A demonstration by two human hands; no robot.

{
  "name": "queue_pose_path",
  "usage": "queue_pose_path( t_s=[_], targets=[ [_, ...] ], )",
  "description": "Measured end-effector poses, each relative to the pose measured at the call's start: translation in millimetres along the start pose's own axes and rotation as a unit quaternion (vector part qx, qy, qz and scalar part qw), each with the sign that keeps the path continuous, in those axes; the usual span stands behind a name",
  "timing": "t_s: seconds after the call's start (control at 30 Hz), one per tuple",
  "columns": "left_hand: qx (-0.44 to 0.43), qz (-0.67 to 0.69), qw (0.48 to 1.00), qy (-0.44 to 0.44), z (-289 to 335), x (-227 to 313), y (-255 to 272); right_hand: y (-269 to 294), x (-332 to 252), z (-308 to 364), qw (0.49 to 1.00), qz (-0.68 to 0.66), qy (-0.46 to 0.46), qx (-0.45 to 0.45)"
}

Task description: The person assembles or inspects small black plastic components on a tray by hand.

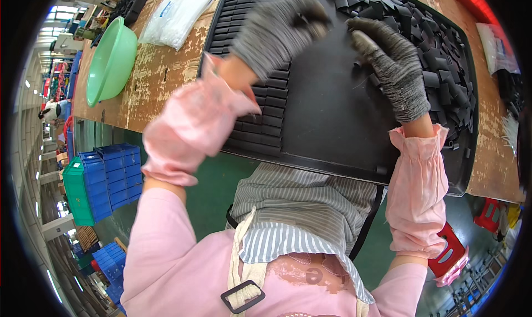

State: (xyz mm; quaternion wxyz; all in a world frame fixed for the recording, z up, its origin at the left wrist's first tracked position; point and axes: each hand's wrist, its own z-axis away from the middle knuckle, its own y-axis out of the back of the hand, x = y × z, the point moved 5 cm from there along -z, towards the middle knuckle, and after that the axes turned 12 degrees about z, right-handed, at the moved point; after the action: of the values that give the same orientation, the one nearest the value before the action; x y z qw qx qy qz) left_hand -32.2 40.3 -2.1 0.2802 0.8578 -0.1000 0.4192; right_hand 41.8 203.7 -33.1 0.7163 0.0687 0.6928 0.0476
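Both my hands wear grey knitted gloves above a large black tray (pixel 332 117). My left hand (pixel 280 31) is blurred by motion, its fingers bent toward the tray's middle; whether they hold a piece cannot be made out. Below it, short black tubes (pixel 260 114) lie in tight columns along the tray's left side. My right hand (pixel 390 67) hovers at the left edge of a loose heap of black tubes (pixel 443 73). Its thumb and forefinger are stretched out slightly apart, with no piece visible between them. A few stray tubes (pixel 381 170) lie near the front rim.
The tray rests on a worn wooden table (pixel 152 90). Left of it are a light green basin (pixel 113 62) and a clear plastic bag (pixel 177 18). Blue crates (pixel 116 175) stand on the floor at left, a red stool (pixel 449 250) at right. A red bin (pixel 485 6) is far right.
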Motion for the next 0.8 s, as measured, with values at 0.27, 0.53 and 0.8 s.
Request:
queue_pose_path(
  t_s=[0.27, 0.53, 0.8],
  targets=[
    [-0.19, -0.299, 0.931, 0.091, -61, -50, 33, -6, -18, 10, 0.755, 0.6, 0.264, -0.004],
    [-0.237, -0.231, 0.916, -0.229, -48, -48, 32, -7, -7, 3, 0.671, 0.7, 0.245, 0.013],
    [-0.28, -0.358, 0.886, -0.095, -27, -56, 13, 16, -29, 3, 0.739, 0.584, 0.293, 0.165]
  ],
)
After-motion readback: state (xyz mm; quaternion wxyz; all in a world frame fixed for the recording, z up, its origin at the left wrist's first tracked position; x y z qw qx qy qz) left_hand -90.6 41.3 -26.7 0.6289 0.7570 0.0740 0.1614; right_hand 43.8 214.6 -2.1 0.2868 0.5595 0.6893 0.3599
